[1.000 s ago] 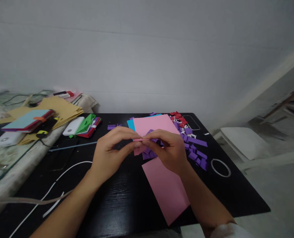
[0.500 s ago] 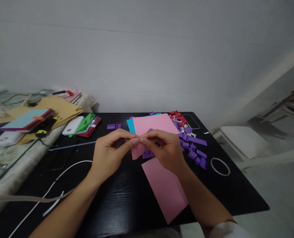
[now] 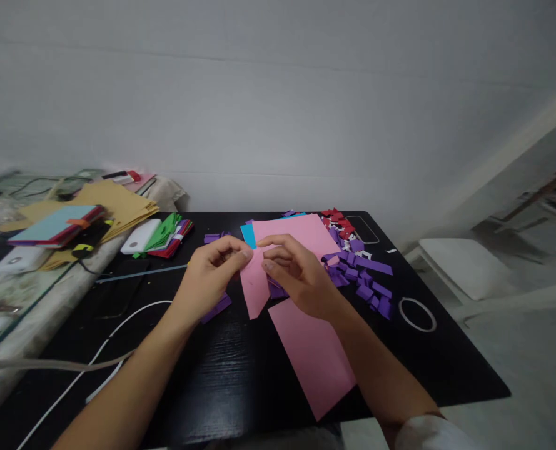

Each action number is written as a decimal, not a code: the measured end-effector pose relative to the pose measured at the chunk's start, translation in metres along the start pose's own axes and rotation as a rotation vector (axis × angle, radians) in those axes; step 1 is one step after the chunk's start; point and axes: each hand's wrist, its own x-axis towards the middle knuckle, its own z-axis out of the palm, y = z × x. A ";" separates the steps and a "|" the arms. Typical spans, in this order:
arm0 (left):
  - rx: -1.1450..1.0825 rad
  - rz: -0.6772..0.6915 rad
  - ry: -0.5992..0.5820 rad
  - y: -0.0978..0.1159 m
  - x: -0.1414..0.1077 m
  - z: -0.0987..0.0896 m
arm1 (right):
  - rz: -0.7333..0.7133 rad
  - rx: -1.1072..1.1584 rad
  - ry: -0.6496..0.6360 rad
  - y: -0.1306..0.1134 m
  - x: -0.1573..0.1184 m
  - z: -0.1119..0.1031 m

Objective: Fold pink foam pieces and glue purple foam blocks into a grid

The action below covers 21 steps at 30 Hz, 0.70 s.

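Observation:
Between the thumb and fingers of my left hand [image 3: 214,270] is a small pink paper piece [image 3: 255,289], hanging down with an angled lower end. My right hand [image 3: 301,272] is just beside the piece's right edge, thumb and index finger apart; whether a fingertip touches the paper is hard to tell. Below my right hand lies a larger pink paper sheet [image 3: 308,359] on the black table [image 3: 212,387]. Behind both hands, another pink sheet [image 3: 301,229] rests over a blue sheet [image 3: 248,235].
Folded purple paper pieces [image 3: 364,292] lie right of my hands, with red scraps [image 3: 336,220] behind them. A white ring [image 3: 417,314] is near the right edge. Coloured paper bundles [image 3: 169,234] and a white cable [image 3: 113,334] are at left. A white stool [image 3: 453,267] stands beyond.
Both hands were pinching the pink paper together. Now my right fingers have spread and shifted slightly away, and the piece hangs longer and flatter from my left hand.

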 end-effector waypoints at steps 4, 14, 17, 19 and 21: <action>-0.100 -0.025 0.049 -0.004 0.004 -0.003 | -0.080 -0.097 -0.171 -0.010 -0.005 -0.007; -0.206 -0.016 0.073 -0.004 0.006 0.000 | -0.131 -0.274 -0.216 -0.008 -0.003 -0.010; -0.192 -0.016 0.069 -0.007 0.007 -0.001 | -0.138 -0.209 -0.220 -0.005 0.000 -0.010; -0.174 -0.014 0.056 -0.009 0.007 -0.002 | -0.148 -0.195 -0.215 -0.005 0.001 -0.009; -0.145 -0.009 0.039 -0.009 0.007 -0.001 | -0.150 -0.211 -0.178 -0.006 0.001 -0.009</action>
